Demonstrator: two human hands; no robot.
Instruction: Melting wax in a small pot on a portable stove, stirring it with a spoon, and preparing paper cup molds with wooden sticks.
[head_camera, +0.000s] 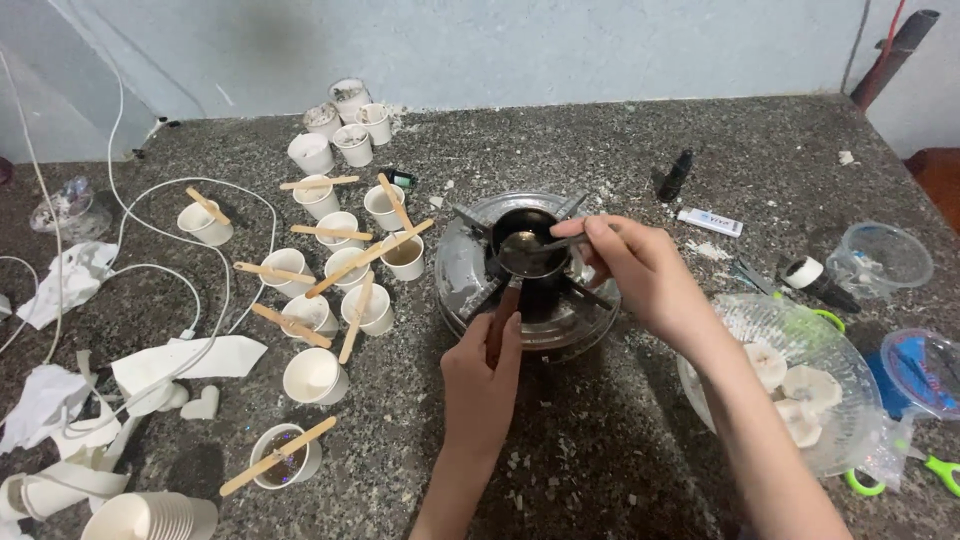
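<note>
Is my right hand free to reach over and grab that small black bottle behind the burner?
Probably not at once. The right hand is pinching a thin tool over the small pot on the burner. The black bottle lies just beyond it on open counter, nothing between.

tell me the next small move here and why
Probably keep the small pan level over the burner: the left hand grips its wooden handle, while the right hand holds a thin stick into it.
</note>
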